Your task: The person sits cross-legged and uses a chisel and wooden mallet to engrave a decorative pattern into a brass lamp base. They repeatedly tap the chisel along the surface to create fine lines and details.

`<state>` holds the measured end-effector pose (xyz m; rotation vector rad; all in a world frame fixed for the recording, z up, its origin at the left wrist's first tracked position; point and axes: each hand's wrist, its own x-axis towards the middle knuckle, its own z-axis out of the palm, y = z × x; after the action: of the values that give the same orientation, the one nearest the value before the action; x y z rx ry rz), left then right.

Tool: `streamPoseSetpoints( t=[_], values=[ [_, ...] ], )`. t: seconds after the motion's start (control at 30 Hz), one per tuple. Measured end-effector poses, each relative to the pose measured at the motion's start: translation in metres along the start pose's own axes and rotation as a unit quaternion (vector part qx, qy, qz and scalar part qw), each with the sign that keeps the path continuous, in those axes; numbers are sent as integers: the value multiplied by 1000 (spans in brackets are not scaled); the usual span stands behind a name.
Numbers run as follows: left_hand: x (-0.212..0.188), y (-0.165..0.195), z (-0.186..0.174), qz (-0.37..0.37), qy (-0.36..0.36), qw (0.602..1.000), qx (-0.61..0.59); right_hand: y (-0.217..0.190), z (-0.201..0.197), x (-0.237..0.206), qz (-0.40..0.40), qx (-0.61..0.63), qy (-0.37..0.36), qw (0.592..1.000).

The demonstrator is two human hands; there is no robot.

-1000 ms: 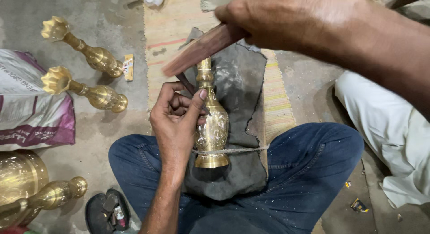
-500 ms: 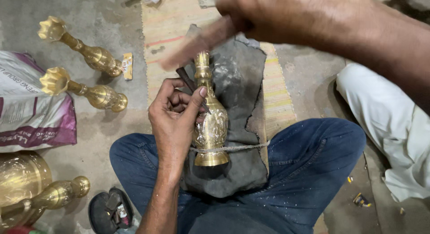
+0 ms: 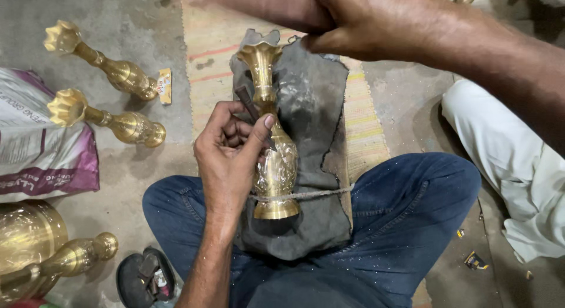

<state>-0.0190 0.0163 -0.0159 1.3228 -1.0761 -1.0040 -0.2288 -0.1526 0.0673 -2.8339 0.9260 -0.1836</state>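
Observation:
A brass vase (image 3: 275, 166) lies on a grey cloth (image 3: 315, 102) across my lap, its fluted mouth pointing away from me. A thin cord (image 3: 321, 193) runs over its foot. My left hand (image 3: 226, 161) pinches a small dark chisel (image 3: 246, 100) and presses its tip against the vase's neck, with the thumb resting on the neck. My right hand (image 3: 365, 25) is raised above the vase's mouth at the top of the view. It is closed around a wooden stick (image 3: 247, 2), which is blurred and points left.
Two brass vases (image 3: 112, 69) (image 3: 112, 119) lie on the concrete floor at left, beside a printed sack (image 3: 35, 155). A large brass vessel (image 3: 26, 237) and another vase (image 3: 76, 256) sit bottom left, near a black sandal (image 3: 144, 278). A striped mat (image 3: 212, 43) lies ahead. Another person's white-clothed leg (image 3: 506, 155) is at right.
My right hand has lifted the wooden stick from near the vase's mouth up towards the top of the view. The left hand still holds the chisel on the neck.

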Motion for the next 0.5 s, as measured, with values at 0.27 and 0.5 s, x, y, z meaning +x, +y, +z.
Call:
streamPoseSetpoints(
  t=[0.27, 0.5],
  values=[
    [-5, 0, 1, 41, 13, 998, 48, -12, -1, -8, 62, 26, -35, 997],
    [-5, 3, 1, 39, 4, 998, 59, -11, -2, -13, 88, 8, -19, 996]
  ],
)
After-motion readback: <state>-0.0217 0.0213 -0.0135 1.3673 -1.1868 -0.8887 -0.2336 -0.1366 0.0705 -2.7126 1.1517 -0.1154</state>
